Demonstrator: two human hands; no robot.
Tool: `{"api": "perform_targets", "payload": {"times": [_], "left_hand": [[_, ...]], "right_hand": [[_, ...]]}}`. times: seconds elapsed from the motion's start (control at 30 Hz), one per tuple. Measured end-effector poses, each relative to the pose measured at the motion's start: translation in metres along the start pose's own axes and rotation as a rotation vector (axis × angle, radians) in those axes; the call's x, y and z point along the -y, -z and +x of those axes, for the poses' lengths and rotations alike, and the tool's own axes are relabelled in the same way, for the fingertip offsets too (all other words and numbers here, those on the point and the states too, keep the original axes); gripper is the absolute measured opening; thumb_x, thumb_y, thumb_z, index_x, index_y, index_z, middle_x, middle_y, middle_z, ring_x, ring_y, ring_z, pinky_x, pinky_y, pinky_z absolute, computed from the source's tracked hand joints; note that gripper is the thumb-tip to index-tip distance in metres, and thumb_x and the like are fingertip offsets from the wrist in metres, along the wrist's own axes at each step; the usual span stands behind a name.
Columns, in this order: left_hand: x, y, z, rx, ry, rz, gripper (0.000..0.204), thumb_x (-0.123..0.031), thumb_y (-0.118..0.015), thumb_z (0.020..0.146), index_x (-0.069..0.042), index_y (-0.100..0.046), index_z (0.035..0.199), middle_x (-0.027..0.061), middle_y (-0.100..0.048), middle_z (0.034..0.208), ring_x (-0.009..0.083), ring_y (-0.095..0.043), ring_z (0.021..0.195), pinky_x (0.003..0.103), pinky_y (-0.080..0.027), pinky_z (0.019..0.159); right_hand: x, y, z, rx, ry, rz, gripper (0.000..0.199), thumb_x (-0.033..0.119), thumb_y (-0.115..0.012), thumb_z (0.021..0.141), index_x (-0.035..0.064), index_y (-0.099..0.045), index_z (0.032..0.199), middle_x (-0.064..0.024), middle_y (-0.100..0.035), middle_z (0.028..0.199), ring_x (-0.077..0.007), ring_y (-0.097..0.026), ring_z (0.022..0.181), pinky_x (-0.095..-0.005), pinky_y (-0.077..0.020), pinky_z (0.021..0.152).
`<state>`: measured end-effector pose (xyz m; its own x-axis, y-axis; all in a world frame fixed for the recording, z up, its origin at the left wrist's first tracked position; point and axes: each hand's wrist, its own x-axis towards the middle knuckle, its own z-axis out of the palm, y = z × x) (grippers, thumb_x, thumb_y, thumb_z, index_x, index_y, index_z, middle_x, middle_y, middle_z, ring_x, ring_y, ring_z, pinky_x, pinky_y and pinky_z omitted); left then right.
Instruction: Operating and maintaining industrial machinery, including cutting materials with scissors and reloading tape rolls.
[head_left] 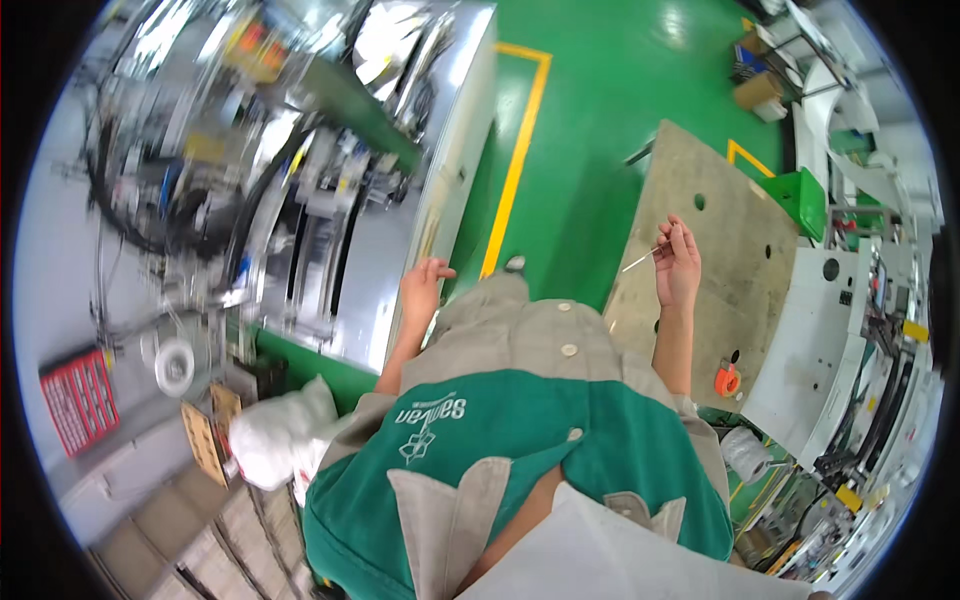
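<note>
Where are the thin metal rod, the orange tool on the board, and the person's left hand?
Thin silvery metal rod (640, 260), head view: on its middle, left of the right hand (678, 268) pinching it.
Small orange tool (727, 380), head view: its round body.
Left hand (424, 288), head view: back of hand.

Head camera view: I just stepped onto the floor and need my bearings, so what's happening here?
A person in a green and grey work shirt stands between a blurred machine and a worn board. The right hand holds a thin, pale rod-like piece in a fingertip grip above the board. The left hand is open, empty, near the machine's edge. An orange roll lies on the board.
</note>
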<state>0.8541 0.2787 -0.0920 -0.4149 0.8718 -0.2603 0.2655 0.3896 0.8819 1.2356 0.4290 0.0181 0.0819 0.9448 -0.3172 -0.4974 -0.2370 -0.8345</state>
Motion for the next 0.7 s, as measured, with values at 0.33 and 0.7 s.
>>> {"api": "perform_targets", "payload": {"times": [0.33,0.7], "left_hand": [[-0.251,-0.221,0.311,0.475,-0.285,0.001,0.024,-0.022,-0.055,0.093,-0.002,-0.069,0.094,0.0158,-0.07,0.1,0.0272,-0.055,0.118,0.034,-0.044,0.096],[-0.254,-0.337,0.666,0.269,0.035,-0.357,0.041,-0.005,-0.056,0.082,-0.014,-0.062,0.121,0.0163,-0.046,0.139,0.0245,-0.053,0.121,0.032,-0.044,0.093]], "right_hand": [[0.077,0.103,0.267,-0.247,0.04,0.083,0.025,0.017,-0.054,0.096,0.0032,-0.057,0.117,-0.001,-0.061,0.094,-0.0079,-0.053,0.076,-0.022,-0.0448,0.067],[0.074,-0.07,0.703,0.02,-0.368,-0.147,0.025,0.015,-0.057,0.094,0.0016,-0.057,0.116,-0.0026,-0.064,0.09,-0.0077,-0.055,0.072,-0.0219,-0.0455,0.062]]}}
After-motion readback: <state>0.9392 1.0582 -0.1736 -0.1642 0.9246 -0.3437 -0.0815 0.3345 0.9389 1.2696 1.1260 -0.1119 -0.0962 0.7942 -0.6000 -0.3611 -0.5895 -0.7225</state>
